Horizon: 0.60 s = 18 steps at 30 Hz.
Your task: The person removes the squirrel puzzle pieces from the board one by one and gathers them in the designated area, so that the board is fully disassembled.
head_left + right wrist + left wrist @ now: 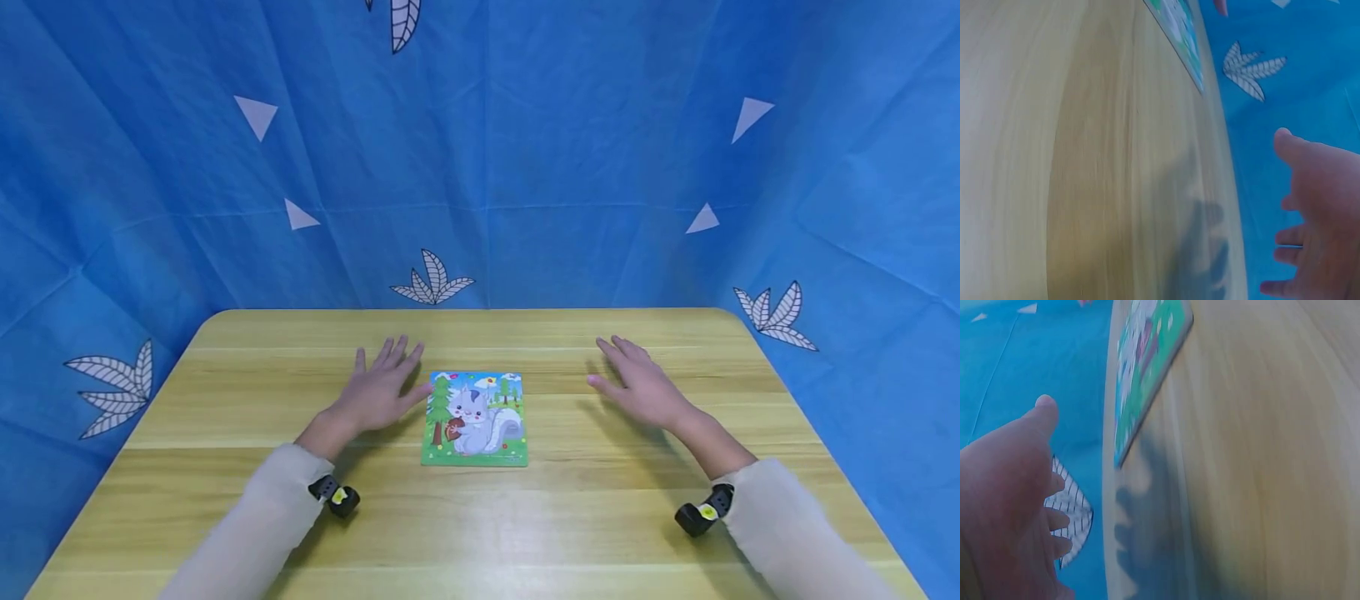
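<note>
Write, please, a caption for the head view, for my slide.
Squirrel picture board on a wood-grain table, between an open left hand and an open right hand.

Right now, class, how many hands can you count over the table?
2: the left hand, to the left of the squirrel picture, and the right hand, to the right of it. Neither is hidden.

We see bright light from above, pale glare [517,542] on the table [187,475], soft shadows [1154,519] across it, our 2 wrist views hazier, the card [1141,369] blurred in the left.
</note>
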Motion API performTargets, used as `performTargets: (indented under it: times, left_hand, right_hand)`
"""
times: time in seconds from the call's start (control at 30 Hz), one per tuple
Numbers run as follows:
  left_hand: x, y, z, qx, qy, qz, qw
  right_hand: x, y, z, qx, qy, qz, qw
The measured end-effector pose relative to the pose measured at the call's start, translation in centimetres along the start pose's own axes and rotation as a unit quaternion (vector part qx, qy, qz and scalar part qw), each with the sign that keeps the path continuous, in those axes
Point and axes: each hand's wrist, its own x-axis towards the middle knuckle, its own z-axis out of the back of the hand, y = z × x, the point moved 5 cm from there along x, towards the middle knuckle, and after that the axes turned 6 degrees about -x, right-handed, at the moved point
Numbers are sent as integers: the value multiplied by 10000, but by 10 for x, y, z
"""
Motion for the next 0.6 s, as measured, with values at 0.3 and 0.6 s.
performTargets:
  times: [0.3, 0.6]
  left_hand:
    - [22, -36, -34, -107, 454, -129, 9988]
    - [33, -61, -56, 69, 881, -87, 9961]
  right_hand:
    - [27, 28, -32, 936, -259, 102, 9952]
    - [46, 53, -54, 1800, -189, 276, 9831]
